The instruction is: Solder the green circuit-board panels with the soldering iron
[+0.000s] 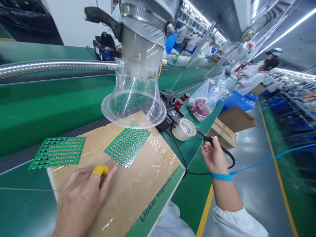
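Note:
My left hand (pixel 82 194), with a yellow finger cot on one finger, is closed in a pinch low over the cardboard sheet (pixel 138 187). A thin solder wire (pixel 29 189) runs into it from the left edge. Just beyond its fingertips lies a green circuit board panel (pixel 128 146); a second panel (pixel 59 151) is farther left, overlapping the cardboard's edge. On the right, my right hand (pixel 216 156), wearing a blue wrist strap (pixel 221 177), is closed around a soldering iron (pixel 207 137). The iron points left, toward a tape roll (pixel 184 129) and the iron stand.
A clear fume hood (pixel 134 105) hangs over the far part of the cardboard. Behind the tape roll are the black iron stand (pixel 169 97), red spools (pixel 179 104) and a plastic bag (pixel 204 102). Cartons (pixel 223 131) stand beyond the bench edge. Co-workers sit in the background.

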### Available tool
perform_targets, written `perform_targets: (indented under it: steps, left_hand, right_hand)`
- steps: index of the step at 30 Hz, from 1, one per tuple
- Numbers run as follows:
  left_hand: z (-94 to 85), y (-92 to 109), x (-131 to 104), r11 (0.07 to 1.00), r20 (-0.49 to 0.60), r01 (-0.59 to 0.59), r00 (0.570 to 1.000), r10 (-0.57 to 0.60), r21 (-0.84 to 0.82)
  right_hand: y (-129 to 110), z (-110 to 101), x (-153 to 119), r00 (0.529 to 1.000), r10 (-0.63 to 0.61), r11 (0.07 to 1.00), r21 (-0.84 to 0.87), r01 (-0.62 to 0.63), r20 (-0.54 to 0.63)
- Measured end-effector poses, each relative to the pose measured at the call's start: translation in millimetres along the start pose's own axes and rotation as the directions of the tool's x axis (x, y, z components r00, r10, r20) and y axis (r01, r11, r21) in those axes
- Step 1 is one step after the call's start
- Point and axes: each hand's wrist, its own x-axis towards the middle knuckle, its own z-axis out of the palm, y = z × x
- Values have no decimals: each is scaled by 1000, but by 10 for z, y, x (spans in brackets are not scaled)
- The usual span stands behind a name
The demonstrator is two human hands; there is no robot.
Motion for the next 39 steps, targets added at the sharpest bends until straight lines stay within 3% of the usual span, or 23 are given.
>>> perform_targets:
  steps: [4, 7, 13, 18, 20, 30, 39]
  left_hand:
    - [-45, -6, -28, 997, 31, 38, 999, -40, 73]
    - [-43, 3, -20, 995, 10, 64, 998, -65, 70]
    - [-14, 36, 17, 995, 39, 1, 999, 3, -100]
    - [-23, 37, -6, 998, 36, 13, 999, -11, -62]
    - [-24, 33, -13, 998, 62, 0, 998, 4, -64]
    - [32, 33, -29, 999, 68, 10, 998, -8, -42]
    - [29, 43, 4, 1000, 67, -17, 998, 18, -17]
  right_hand:
    - [88, -60, 77, 1000, -19, 997, -80, 20, 19]
    - [142, 1, -59, 976, -133, 984, -96, 151, 172]
    - [465, 367, -679, 821, -183, 907, -229, 353, 540]
    - [900, 709, -1152, 703, -136, 845, -289, 450, 698]
    - [1012, 773, -1235, 678, -140, 838, -278, 469, 722]
    - [1124, 757, -1231, 649, -155, 786, -304, 537, 745]
    - [1129, 773, -1229, 650, -125, 796, -315, 516, 750]
